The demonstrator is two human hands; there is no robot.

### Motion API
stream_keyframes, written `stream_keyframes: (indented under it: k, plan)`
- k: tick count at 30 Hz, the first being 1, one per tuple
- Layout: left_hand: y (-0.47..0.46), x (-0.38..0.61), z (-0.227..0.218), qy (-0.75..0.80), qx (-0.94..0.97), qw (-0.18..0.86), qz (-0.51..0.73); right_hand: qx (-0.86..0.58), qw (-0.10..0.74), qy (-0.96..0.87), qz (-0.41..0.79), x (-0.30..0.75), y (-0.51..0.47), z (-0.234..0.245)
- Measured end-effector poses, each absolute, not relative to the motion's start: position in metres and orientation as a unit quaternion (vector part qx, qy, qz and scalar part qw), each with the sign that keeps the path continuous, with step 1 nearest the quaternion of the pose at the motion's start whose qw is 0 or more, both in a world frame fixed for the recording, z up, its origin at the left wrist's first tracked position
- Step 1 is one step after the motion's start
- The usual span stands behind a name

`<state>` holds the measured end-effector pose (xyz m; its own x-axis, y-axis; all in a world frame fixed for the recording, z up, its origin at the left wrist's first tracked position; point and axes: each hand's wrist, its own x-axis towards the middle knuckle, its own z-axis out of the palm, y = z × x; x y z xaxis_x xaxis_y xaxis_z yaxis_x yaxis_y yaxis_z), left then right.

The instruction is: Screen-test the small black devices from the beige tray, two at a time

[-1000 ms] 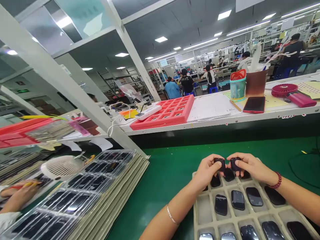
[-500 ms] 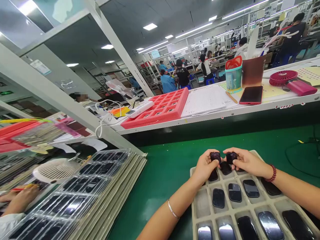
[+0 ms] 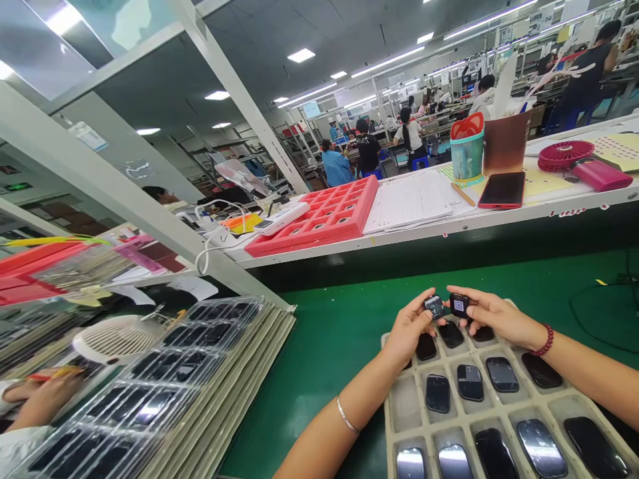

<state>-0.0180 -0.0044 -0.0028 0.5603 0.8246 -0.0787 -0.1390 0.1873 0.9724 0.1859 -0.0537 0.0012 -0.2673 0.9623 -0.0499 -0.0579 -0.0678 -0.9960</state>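
My left hand [image 3: 415, 327] pinches a small dark rounded-square smartwatch unit [image 3: 434, 306], its glossy face catching light. Close beside it, my right hand [image 3: 492, 314] grips another smartwatch unit [image 3: 459, 306], which shows a white square code on its surface. Both are held above the far end of a beige compartment tray [image 3: 462, 420]. Black glossy units lie in many of its pockets, such as one unit [image 3: 470, 382] in the second row and another [image 3: 451, 334] just below my hands. One left-hand pocket [image 3: 405, 403] has nothing in it.
Left of the tray stands a tall stack of trays [image 3: 239, 392] topped by clear plastic holding dark units. A co-worker's hands [image 3: 50, 392] are at far left near a white fan [image 3: 117, 338]. The shelf ahead carries a red foam tray [image 3: 324, 216], papers [image 3: 414, 203] and a phone [image 3: 502, 189].
Both units have been turned in my fingers: the left one now reflects light, and the right one shows a white code. My hands stay in nearly the same spot.
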Motion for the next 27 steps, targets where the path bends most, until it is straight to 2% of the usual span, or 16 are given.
stream_keyframes:
  k: [6, 12, 27]
  plan:
    - [-0.004, -0.020, -0.005, 0.283, 0.548, 0.713, 0.334, -0.410, 0.445, -0.526, 0.598, 0.189, -0.051, -0.004]
    - [-0.005, -0.020, -0.008, 0.236, 0.566, 0.720, 0.325, -0.412, 0.420, -0.554, 0.589, 0.192, -0.051, -0.011]
    - [-0.005, -0.020, -0.008, 0.238, 0.568, 0.721, 0.319, -0.402, 0.392, -0.600, 0.570, 0.192, -0.051, -0.011]
